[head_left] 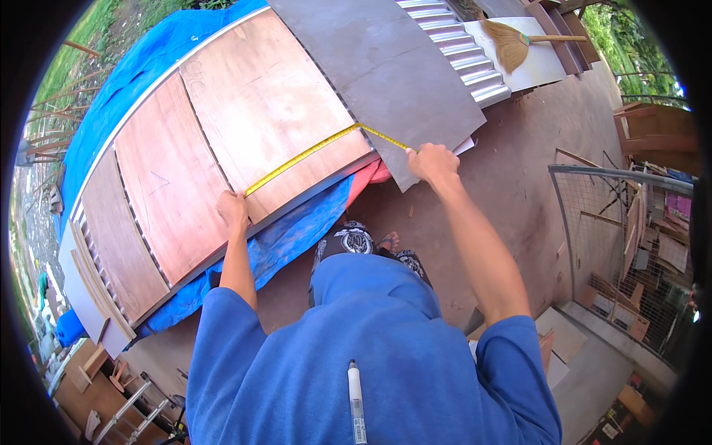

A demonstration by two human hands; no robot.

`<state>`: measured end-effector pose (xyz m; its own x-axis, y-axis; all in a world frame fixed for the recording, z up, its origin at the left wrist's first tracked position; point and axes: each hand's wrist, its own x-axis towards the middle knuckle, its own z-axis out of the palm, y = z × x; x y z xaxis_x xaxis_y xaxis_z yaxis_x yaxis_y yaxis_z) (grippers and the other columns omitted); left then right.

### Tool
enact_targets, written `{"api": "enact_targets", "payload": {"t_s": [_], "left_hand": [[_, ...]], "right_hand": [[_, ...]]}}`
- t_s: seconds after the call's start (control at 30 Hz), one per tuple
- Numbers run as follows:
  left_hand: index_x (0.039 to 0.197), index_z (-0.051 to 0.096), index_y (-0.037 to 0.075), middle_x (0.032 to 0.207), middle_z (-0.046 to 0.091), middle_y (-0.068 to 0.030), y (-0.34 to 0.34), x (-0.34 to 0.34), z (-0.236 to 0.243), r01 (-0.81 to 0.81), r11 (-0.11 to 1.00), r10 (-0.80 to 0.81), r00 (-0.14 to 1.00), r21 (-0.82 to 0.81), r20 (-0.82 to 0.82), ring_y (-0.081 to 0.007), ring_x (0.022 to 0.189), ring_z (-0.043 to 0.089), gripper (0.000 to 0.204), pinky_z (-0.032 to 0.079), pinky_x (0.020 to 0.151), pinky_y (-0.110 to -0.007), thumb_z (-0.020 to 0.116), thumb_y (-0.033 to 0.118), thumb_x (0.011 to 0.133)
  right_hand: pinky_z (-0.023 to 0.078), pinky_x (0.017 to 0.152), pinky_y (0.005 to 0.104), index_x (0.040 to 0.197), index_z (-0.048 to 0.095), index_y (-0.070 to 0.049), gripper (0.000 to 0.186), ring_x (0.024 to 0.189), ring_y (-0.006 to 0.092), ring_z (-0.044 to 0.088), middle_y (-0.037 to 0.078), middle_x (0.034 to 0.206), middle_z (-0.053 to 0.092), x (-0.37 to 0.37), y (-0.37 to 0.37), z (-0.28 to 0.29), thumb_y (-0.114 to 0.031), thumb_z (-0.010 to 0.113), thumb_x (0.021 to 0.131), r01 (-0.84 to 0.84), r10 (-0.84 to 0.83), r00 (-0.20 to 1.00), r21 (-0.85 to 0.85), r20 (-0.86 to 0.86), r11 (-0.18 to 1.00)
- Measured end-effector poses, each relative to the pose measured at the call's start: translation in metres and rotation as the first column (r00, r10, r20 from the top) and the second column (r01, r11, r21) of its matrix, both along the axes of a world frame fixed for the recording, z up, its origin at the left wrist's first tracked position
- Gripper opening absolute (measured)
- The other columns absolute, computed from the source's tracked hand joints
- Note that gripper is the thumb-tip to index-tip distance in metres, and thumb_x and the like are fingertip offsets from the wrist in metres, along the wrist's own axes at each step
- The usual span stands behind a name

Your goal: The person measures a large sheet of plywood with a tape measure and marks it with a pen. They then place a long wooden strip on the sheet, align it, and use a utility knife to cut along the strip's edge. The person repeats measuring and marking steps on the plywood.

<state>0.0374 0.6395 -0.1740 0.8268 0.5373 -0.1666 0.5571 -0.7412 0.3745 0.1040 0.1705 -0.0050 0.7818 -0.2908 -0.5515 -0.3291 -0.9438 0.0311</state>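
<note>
One yellow tape [304, 154] is crossing plywood panel [259, 81] | left hand [233, 209] is pinching it | right hand [434, 163] is pinching it beside grey sheet [393, 67] | tape is bending between; straightening should be helping accuracy.

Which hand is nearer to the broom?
Right. The right hand is by the gray sheet, short of the broom; the left hand is farther left, at the wooden panels.
</note>
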Motion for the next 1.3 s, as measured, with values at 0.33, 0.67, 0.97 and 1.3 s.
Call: {"api": "enact_targets", "payload": {"t_s": [0.33,0.67,0.97,1.3], "left_hand": [[0.093,0.072,0.003,0.085,0.069,-0.0175,0.003,-0.015,-0.012,0.091,0.991,-0.07,0.977,-0.098,0.2,-0.0341,0.081,0.067,0.016,0.053,0.075,-0.045,0.08,0.016,0.087],[0.092,0.073,0.002,0.086,0.069,-0.0196,0.008,-0.011,-0.01,0.092,0.986,-0.074,0.989,-0.139,0.131,-0.0338,0.082,0.066,0.015,0.052,0.076,-0.045,0.081,0.013,0.086],[0.097,0.075,0.005,0.088,0.062,-0.015,0.009,-0.012,-0.003,0.171,0.972,-0.139,0.972,-0.163,0.19,-0.0303,0.081,0.064,0.013,0.052,0.076,-0.042,0.079,0.013,0.088],[0.114,0.071,0.003,0.116,0.065,-0.0283,0.039,-0.024,-0.061,0.277,0.94,-0.252,0.957,-0.199,0.141,-0.0422,0.106,0.064,0.023,0.052,0.089,-0.047,0.059,0.017,0.1]], "right_hand": [[0.054,0.098,0.0524,0.12,0.075,-0.003,0.055,0.117,0.0429,0.07,0.024,0.121,0.073,0.016,0.001,-0.001,-0.05,0.056,0.101,-0.045,0.047,0.999,-0.097,0.021,0.994],[0.057,0.092,0.0511,0.118,0.076,-0.004,0.054,0.117,0.0405,0.07,0.024,0.12,0.073,0.044,-0.002,0.004,-0.051,0.059,0.1,-0.168,0.176,0.984,-0.197,0.025,0.966],[0.058,0.088,0.0504,0.121,0.076,-0.004,0.054,0.117,0.0422,0.068,0.024,0.127,0.069,0.067,-0.004,-0.006,-0.051,0.059,0.101,-0.214,0.215,0.976,-0.281,-0.03,0.936],[0.053,0.096,0.057,0.121,0.075,-0.006,0.057,0.117,0.045,0.066,0.023,0.124,0.069,0.04,-0.013,-0.001,-0.056,0.06,0.097,-0.106,0.126,0.986,-0.175,0.109,0.979]]}}
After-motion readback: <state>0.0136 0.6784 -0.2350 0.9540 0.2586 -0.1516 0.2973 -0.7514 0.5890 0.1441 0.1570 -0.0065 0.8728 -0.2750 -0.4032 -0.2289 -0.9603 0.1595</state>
